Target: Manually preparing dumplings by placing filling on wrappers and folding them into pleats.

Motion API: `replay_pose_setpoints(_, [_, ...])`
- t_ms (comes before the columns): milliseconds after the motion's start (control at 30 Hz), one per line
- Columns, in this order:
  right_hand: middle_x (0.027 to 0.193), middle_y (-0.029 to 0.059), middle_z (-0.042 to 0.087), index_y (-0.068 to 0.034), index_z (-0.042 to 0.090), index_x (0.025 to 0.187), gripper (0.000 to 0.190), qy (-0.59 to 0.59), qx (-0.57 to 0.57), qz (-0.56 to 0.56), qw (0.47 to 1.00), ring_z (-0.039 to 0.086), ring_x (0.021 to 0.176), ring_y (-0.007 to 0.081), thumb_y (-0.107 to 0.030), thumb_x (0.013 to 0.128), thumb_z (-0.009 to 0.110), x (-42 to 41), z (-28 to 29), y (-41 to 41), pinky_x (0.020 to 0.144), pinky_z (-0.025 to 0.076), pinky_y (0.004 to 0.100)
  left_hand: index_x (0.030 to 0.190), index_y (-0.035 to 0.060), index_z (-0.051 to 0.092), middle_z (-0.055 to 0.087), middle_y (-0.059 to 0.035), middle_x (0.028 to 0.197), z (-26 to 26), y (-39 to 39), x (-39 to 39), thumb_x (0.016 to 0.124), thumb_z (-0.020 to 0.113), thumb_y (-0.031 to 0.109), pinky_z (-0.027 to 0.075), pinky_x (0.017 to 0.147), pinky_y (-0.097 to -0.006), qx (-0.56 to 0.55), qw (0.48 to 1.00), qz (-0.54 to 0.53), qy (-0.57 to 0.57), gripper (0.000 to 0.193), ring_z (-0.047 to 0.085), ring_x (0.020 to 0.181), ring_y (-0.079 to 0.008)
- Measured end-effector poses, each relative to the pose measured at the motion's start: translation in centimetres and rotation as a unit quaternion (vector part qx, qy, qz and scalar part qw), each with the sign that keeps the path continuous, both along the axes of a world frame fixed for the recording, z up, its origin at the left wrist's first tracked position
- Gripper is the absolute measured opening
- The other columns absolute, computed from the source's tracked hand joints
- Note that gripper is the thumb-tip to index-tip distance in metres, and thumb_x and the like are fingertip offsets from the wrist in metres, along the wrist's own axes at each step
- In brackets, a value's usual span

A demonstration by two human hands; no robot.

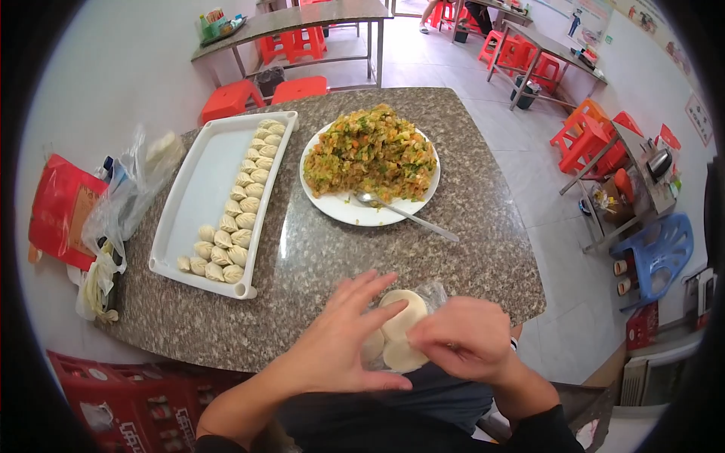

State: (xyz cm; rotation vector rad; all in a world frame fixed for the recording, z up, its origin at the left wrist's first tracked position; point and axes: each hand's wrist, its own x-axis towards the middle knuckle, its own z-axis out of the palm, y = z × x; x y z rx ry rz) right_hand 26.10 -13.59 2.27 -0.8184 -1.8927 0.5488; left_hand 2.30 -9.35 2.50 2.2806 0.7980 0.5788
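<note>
Round dough wrappers (403,315) lie on a clear plastic bag (435,293) at the table's near edge. Fingers spread, my left hand (345,340) hovers at their left side and holds nothing. My right hand (467,340) is curled, its thumb and forefinger pinching the rim of a wrapper; motion blurs the fingertips a little. Beyond them stands a white plate (334,210) heaped with chopped vegetable filling (374,156), a metal spoon (422,221) resting on its rim. To the left, a white plastic tray (195,170) carries rows of pleated dumplings (245,205) along its right side.
The granite-topped table (283,323) has plastic bags (127,181) and a red package (62,209) at its left. Red crates (136,407) stand below. Red stools (232,101), other tables (294,20) and a blue plastic chair (660,255) surround it. People's legs show far back.
</note>
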Motion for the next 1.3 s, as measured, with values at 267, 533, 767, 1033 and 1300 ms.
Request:
replay_pose_setpoints(267, [0.11,0.0097,0.07,-0.006,0.074,0.117,0.032,-0.227,0.141,-0.201,0.942,0.071,0.094,0.0306,-0.01,0.086,0.08,-0.1,0.2,10.2,0.074,0.059,0.0433,0.131,-0.0029,0.065,0.076,-0.0137,0.12,-3.0,4.0,0.8,0.112,0.059,0.015,0.065,0.094,-0.0408,-0.566,0.72,0.15,-0.372,0.027,0.077,0.106,-0.0246])
replay_pose_setpoints(533, [0.103,0.0085,0.065,-0.007,0.072,0.113,0.029,-0.292,0.05,-0.209,0.932,0.073,0.09,0.03,-0.003,0.084,0.071,1.9,-0.7,10.9,0.075,0.06,0.0444,0.14,-0.0042,0.056,0.072,-0.0204,0.13,-3.8,6.2,-0.2,0.111,0.052,0.011,0.062,0.103,-0.0446,-0.591,0.674,0.203,-0.394,0.033,0.074,0.118,-0.0317])
replay_pose_setpoints(767, [0.105,0.0087,0.068,-0.009,0.074,0.116,0.03,-0.334,-0.008,-0.181,0.925,0.074,0.087,0.0321,-0.004,0.086,0.072,2.5,-1.4,12.0,0.076,0.061,0.0451,0.14,-0.0119,0.051,0.064,-0.0244,0.142,-3.9,7.6,-0.4,0.105,0.045,-0.003,0.057,0.114,-0.0478,-0.614,0.651,0.195,-0.402,0.037,0.066,0.132,-0.0343])
replay_pose_setpoints(1033, [0.103,0.0116,0.071,-0.009,0.079,0.113,0.027,-0.204,-0.1,-0.182,0.957,0.074,0.087,0.0348,-0.003,0.088,0.072,0.6,-1.2,8.6,0.077,0.061,0.0446,0.14,-0.0131,0.05,0.062,-0.0249,0.143,-3.9,9.9,1.7,0.106,0.045,-0.005,0.057,0.115,-0.0475,-0.606,0.654,0.188,-0.413,0.035,0.066,0.132,-0.0325])
replay_pose_setpoints(1300, [0.101,0.0099,0.071,-0.011,0.08,0.114,0.032,-0.146,-0.081,-0.17,0.971,0.074,0.083,0.032,0.0,0.086,0.073,1.7,-1.4,6.8,0.075,0.061,0.0421,0.135,-0.0092,0.056,0.07,-0.0207,0.134,-4.4,9.4,1.6,0.107,0.054,0.0,0.059,0.112,-0.0438,-0.572,0.679,0.184,-0.422,0.03,0.071,0.125,-0.0298])
